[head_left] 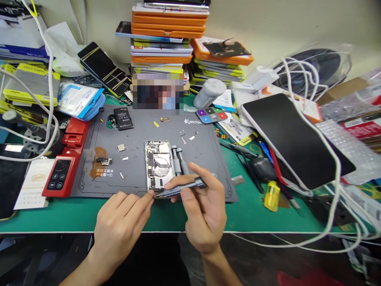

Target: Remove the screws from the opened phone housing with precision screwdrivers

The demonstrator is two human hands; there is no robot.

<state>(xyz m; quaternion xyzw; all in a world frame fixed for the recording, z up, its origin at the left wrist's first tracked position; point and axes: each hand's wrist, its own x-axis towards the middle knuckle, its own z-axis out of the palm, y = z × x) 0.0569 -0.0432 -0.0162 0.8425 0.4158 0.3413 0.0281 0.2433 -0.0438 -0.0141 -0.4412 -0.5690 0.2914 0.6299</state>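
Note:
An opened phone lies face down on a grey work mat, its insides exposed. My right hand is closed round a grey screwdriver whose tip points left at the phone's lower edge. My left hand rests on the mat's front edge, its fingertips pinched against the phone's bottom corner beside the screwdriver tip. Two more grey screwdrivers lie just right of the phone. A black battery and small loose parts sit on the mat.
A red device stands left of the mat. Stacked orange and yellow boxes rise behind it. A dark tablet, white cables, a yellow bottle and tools crowd the right side of the green table.

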